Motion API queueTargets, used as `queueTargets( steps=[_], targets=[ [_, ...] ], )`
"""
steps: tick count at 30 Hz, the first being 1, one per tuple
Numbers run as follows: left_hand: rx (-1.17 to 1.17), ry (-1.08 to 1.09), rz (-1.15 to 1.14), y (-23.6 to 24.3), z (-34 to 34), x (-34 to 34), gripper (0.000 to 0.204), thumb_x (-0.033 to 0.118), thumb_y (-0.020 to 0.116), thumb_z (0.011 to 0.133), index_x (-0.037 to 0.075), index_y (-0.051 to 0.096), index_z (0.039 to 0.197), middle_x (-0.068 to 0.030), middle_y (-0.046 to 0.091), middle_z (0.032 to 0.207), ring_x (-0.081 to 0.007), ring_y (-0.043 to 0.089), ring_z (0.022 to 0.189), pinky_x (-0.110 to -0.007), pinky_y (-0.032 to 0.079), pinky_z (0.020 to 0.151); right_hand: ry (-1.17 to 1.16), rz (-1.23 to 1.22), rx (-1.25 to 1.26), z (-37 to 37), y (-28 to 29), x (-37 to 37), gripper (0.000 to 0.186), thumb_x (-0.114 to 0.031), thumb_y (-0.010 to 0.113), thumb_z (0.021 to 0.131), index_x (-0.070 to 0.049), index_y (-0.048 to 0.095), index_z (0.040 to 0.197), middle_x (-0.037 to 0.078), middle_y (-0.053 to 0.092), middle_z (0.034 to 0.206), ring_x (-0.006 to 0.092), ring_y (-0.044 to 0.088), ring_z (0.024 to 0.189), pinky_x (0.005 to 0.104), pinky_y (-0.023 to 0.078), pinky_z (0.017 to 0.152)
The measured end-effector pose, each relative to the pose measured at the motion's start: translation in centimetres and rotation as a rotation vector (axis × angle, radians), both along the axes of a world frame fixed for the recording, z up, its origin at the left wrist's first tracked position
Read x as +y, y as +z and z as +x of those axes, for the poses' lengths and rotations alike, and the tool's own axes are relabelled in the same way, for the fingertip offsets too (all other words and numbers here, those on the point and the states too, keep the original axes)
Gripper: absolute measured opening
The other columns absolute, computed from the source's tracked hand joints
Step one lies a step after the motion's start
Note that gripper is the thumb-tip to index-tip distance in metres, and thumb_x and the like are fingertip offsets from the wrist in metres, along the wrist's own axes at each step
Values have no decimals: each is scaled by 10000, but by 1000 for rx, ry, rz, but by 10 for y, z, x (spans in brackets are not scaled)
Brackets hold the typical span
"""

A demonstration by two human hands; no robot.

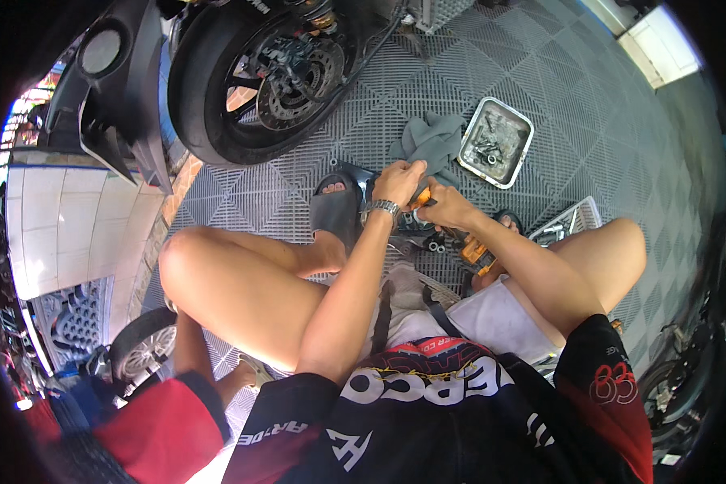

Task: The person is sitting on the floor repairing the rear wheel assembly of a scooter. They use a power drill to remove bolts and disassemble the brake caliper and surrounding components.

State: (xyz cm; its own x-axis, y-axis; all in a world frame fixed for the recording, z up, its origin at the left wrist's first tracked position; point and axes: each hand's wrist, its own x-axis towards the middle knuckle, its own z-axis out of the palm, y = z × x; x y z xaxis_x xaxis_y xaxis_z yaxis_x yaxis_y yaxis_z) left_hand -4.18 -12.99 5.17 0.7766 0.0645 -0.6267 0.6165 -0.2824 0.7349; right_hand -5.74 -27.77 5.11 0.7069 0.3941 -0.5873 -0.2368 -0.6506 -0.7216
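An orange-and-black cordless power driver is between my hands; its orange battery end [477, 256] points toward my right knee. My right hand [448, 206] is wrapped around its grip. My left hand [399, 181], with a metal watch on the wrist, is closed against the tool's orange head. Beneath my hands, near my feet, lie dark and metallic parts [434, 242], partly hidden by my arms and the tool. Just beyond my hands is a crumpled grey cloth [431, 141]. The working tip of the driver is hidden.
A metal tray [506, 179] with loose bolts and small parts stands ahead to the right. Beside my right knee is a white basket [585, 216] of tools. A motorcycle wheel [206, 97] stands at the far left. Another person's red sleeve [165, 427] is at lower left.
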Motion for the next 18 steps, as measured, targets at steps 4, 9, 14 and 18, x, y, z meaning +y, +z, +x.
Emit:
queueTargets(
  steps=[4,9,14,18],
  targets=[
    [-29,-90,100,-12,-3,-1,540,580,551,813,58,672,877,-158,698,922,-288,694,840,-368,546,664,55,9,-37,0,4,-9,610,-195,685,740,81,429,1220,158,665,724,212,632,507,337,502,484],
    [36,-88,21,-3,-10,2,636,653,516,821,35,657,873,-159,693,877,-267,690,829,-362,537,670,73,15,-59,-10,1,-10,611,-209,675,728,59,460,1233,158,667,727,217,632,508,347,531,546],
    [287,146,-319,-10,-11,17,846,700,496,845,11,494,1336,-234,541,1298,-380,639,1023,-486,533,800,92,19,-69,-9,8,-25,643,-215,684,718,47,462,1261,159,665,769,196,628,534,342,535,576],
    [251,388,-226,-102,-26,43,625,513,528,868,21,547,1253,-191,603,1193,-329,672,937,-444,558,760,-7,97,9,-15,6,-38,445,-126,669,759,30,546,1157,82,655,829,130,576,549,261,488,512]
  ],
)
